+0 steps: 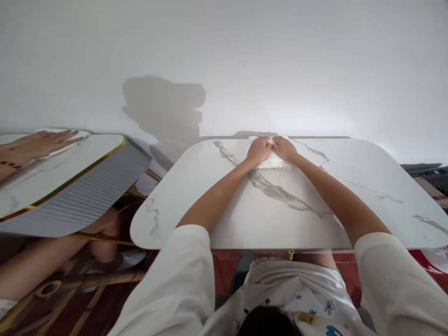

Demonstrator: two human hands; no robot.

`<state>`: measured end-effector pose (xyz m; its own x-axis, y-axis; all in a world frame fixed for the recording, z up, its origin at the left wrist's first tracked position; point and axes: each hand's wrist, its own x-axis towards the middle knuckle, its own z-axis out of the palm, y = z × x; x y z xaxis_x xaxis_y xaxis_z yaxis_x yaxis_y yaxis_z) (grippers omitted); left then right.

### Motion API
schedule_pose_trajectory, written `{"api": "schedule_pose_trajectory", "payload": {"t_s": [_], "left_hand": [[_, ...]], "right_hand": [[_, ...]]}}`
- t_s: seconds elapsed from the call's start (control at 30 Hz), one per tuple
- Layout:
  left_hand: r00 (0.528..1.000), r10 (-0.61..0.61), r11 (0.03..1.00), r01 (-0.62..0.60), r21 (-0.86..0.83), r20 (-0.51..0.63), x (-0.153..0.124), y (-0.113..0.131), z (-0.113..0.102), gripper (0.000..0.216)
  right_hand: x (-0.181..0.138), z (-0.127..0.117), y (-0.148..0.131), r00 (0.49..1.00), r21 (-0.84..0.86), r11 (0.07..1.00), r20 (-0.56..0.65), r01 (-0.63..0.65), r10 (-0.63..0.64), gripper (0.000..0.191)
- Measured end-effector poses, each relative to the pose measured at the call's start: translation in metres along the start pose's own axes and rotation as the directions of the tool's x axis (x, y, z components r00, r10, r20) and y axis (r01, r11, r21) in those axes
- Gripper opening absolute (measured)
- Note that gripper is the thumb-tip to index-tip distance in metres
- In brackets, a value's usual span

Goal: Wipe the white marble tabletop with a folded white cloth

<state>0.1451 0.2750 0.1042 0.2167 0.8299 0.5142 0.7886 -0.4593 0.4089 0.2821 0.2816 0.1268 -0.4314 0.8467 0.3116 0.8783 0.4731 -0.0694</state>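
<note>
Both my arms stretch forward over a white marble-patterned table (280, 224). At its far edge, against the wall, lies a folded white cloth (276, 163) with a bumpy near edge. My left hand (259, 150) rests on the cloth's left part with its fingers curled over it. Close beside it, my right hand (284, 150) holds the right part in the same way, and the thumbs nearly meet. The cloth lies flat under both hands, and the fingertips are partly hidden.
At the left, another person's hand (45, 142) lies on a white cloth (79, 136) on a second marble-patterned table (70, 172) with a gold edge. A bamboo frame (101, 279) stands below it. A pale wall (280, 65) rises directly behind both tables.
</note>
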Motion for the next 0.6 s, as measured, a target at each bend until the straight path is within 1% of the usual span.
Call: {"api": "schedule_pose_trajectory", "payload": {"t_s": [0.1,0.2,0.3,0.4,0.6], "left_hand": [[0.999,-0.037,0.999,0.037,0.005,0.0,0.024,-0.009,0.006,0.039],[0.996,-0.09,0.996,0.089,0.031,0.024,0.038,-0.012,0.008,0.036],[0.99,-0.131,0.989,0.126,0.074,0.06,0.046,-0.01,0.008,0.034],[0.988,-0.135,0.986,0.126,0.11,0.076,0.053,0.0,0.013,0.034],[0.993,-0.087,0.987,0.076,0.141,0.075,0.065,0.033,0.034,0.036]], "right_hand": [[0.019,0.004,0.008,0.998,-0.011,0.999,-0.039,-0.046,0.045,0.034],[0.031,0.005,0.011,0.992,-0.021,0.991,-0.01,-0.129,0.129,0.033],[0.035,0.004,0.015,0.987,-0.022,0.987,0.007,-0.162,0.162,0.036],[0.033,0.001,0.027,0.986,-0.018,0.986,0.009,-0.166,0.166,0.038],[0.016,-0.013,0.063,0.982,-0.009,0.982,-0.011,-0.186,0.186,0.039]]}}
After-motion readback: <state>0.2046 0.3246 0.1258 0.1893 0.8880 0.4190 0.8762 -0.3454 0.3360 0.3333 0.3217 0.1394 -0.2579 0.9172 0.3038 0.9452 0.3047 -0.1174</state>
